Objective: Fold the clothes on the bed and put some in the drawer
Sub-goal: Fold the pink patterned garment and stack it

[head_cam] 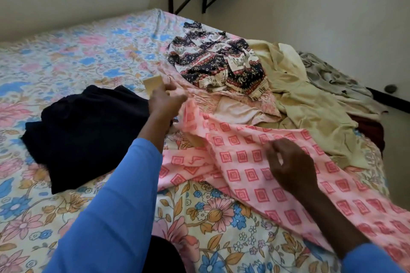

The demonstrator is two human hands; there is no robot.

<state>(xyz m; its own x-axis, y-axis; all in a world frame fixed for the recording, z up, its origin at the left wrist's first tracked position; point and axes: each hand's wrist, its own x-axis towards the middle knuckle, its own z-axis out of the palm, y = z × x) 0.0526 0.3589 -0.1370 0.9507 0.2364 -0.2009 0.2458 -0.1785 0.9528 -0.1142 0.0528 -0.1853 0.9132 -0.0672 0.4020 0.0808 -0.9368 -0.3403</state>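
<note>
Dark navy, maybe black: that's the folded bundle point(88, 133) on the bed point(66, 51), just left of the pink cloth point(244, 162). It looks done and parked out of the way so the middle of the sheet is free for working.

Right at the pink cloth's far left corner there's a small tan card-like thing point(153, 83). Can't tell what it is.

The left hand point(165, 101) is touching that same corner. It's a bit blurred, but the fingers look closed on the cloth's upper edge, lifting it off the sheet. My guess is it's holding that end taut so the fabric can be squared up.

Just behind the pink cloth sits a crumpled navy, white and red print top point(217, 62), partly lying over the cloth's far end. That could drag along if the cloth gets pulled hard.

The pink cloth itself runs diagonally across the bed toward the near right corner, rumpled and only half spread.

The right hand point(290, 166) is on its middle, fingertips pinching up a ridge of fabric, probably to straighten it or start a fold line.

Behind and to the right of the pink cloth is a beige garment point(306, 104), loose and unfolded, with a grey one point(332, 75) past that by the wall.

So I'd say it's early days: one piece folded, one in hand, three waiting. No drawer in view.
</note>
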